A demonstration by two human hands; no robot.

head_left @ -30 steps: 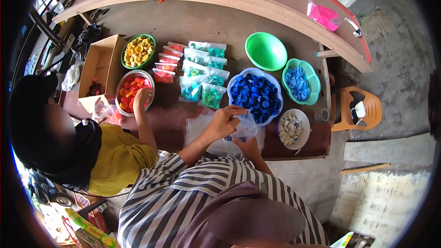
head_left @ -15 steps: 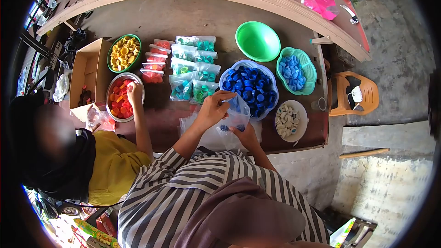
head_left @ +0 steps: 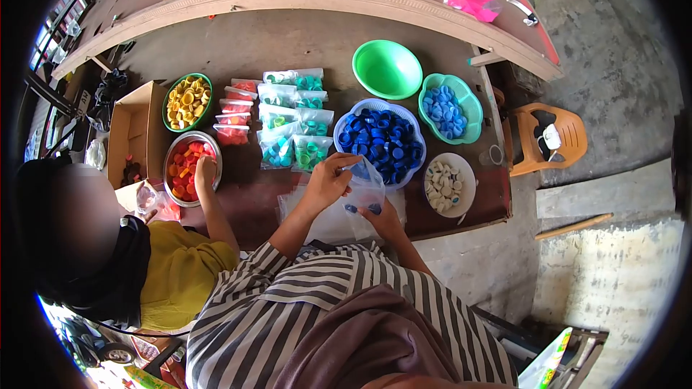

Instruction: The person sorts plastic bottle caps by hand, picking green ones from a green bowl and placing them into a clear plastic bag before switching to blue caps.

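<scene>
My left hand (head_left: 326, 181) pinches the top edge of a small clear plastic bag (head_left: 365, 189) with a few dark blue bottle caps in its bottom. My right hand (head_left: 383, 220) supports the same bag from below, at the table's near edge. The bag hangs just in front of a blue basket (head_left: 413, 171) full of dark blue caps. More flat clear bags (head_left: 317, 225) lie on the table under my hands.
Sealed bags of teal and green caps (head_left: 292, 150) and red caps (head_left: 236, 115) lie in rows. Around them stand bowls: white caps (head_left: 466, 202), light blue caps (head_left: 473, 108), an empty green bowl (head_left: 387, 68), yellow caps (head_left: 167, 104). A co-worker's hand (head_left: 205, 171) rests in a metal bowl (head_left: 171, 155) of red caps.
I have lifted the bag slightly and opened it, with blue caps now at its bottom. The view has shifted left. The co-worker's hand stays in the red-cap bowl.
</scene>
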